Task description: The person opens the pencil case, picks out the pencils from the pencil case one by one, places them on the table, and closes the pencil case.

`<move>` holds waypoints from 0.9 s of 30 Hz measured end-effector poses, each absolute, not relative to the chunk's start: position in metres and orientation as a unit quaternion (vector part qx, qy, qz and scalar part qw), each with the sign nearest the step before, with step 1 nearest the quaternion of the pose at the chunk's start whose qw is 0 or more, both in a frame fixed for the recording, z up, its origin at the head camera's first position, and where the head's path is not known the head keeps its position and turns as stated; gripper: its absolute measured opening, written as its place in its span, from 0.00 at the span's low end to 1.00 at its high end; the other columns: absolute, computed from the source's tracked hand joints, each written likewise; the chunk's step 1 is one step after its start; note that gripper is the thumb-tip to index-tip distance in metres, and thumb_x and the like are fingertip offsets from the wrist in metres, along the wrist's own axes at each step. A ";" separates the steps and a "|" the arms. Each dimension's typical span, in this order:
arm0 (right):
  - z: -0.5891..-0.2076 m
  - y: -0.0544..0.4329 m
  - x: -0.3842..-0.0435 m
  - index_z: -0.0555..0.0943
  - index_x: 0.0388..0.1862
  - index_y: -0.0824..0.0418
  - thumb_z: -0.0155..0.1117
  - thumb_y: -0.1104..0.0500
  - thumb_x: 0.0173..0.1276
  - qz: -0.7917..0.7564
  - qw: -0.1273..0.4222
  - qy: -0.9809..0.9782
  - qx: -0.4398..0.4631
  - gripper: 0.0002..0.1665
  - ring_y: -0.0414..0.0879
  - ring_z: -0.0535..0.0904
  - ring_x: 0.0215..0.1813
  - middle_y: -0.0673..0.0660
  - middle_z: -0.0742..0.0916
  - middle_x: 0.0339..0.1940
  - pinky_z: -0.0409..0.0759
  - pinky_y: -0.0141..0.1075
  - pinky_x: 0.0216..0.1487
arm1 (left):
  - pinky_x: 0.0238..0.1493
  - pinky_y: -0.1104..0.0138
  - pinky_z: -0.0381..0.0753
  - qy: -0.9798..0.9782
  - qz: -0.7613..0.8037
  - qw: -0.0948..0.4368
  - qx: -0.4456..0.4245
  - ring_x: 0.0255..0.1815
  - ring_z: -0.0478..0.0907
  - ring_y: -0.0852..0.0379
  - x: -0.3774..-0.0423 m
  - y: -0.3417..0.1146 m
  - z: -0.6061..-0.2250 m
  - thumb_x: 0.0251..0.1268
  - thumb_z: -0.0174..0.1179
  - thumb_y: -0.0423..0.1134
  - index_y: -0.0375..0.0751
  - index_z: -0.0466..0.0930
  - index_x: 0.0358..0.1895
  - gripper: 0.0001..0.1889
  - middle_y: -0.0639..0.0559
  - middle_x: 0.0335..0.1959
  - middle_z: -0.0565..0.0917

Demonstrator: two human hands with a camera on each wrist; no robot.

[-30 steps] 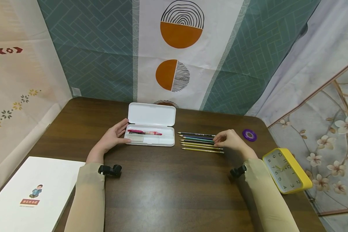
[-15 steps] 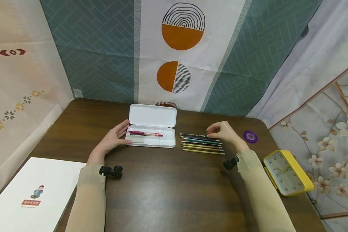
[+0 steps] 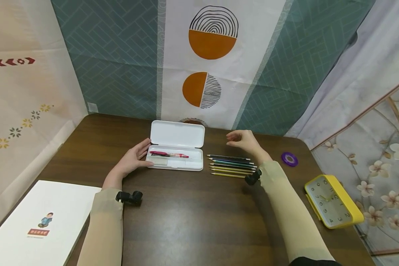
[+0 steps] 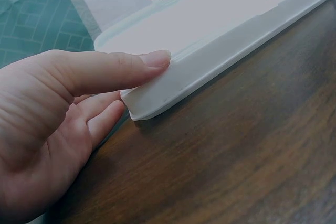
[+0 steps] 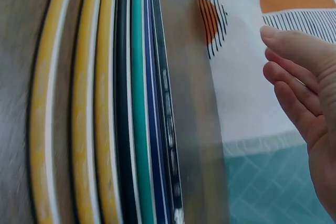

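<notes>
A white pencil case (image 3: 177,135) lies with its lid up, holding a red pen (image 3: 173,154), a dark pen and a pale block (image 3: 159,162). My left hand (image 3: 132,159) holds the case's left end, thumb along the front wall and fingers at the side; the left wrist view shows that thumb (image 4: 126,69) on the white wall. Right of the case lies a row of several pencils (image 3: 231,164), tips to the left. My right hand (image 3: 244,141) hovers beyond the row's far side, fingers loosely bent with nothing in them. Yellow (image 5: 86,98), green (image 5: 140,77) and dark pencils fill the right wrist view.
A purple tape roll (image 3: 289,159) lies to the right of the pencils. Nearer the right edge is a yellow alarm clock (image 3: 334,201). A white box or book (image 3: 43,218) occupies the left front. Patterned cloth (image 3: 119,66) hangs behind the wooden table (image 3: 186,214).
My right hand has left the right ends of the pencils, moving leftward and away beyond the row. The pencils now lie closer together. The left hand stays at the case.
</notes>
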State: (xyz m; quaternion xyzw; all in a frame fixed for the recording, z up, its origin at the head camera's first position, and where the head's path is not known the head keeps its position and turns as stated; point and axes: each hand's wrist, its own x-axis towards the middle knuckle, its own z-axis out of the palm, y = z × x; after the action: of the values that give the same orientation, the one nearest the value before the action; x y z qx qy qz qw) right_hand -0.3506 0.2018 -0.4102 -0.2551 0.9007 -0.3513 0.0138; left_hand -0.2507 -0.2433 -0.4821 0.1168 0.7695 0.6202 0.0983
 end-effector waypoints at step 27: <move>-0.437 0.118 -0.380 0.73 0.65 0.70 0.67 0.64 0.66 -0.471 0.053 0.855 -0.209 0.29 0.61 0.81 0.58 0.68 0.81 0.60 0.81 0.49 0.60 | 0.76 0.54 0.52 0.770 0.620 0.090 0.121 0.80 0.48 0.43 -0.251 -0.244 -0.484 0.55 0.70 0.29 0.37 0.42 0.79 0.53 0.41 0.80 0.49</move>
State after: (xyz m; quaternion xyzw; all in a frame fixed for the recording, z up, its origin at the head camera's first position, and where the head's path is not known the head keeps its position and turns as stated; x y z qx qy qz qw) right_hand -0.3805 0.1185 -0.4366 -0.2094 0.8552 -0.4711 0.0529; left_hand -0.2512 -0.2439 -0.4844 0.1213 0.7701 0.6197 0.0902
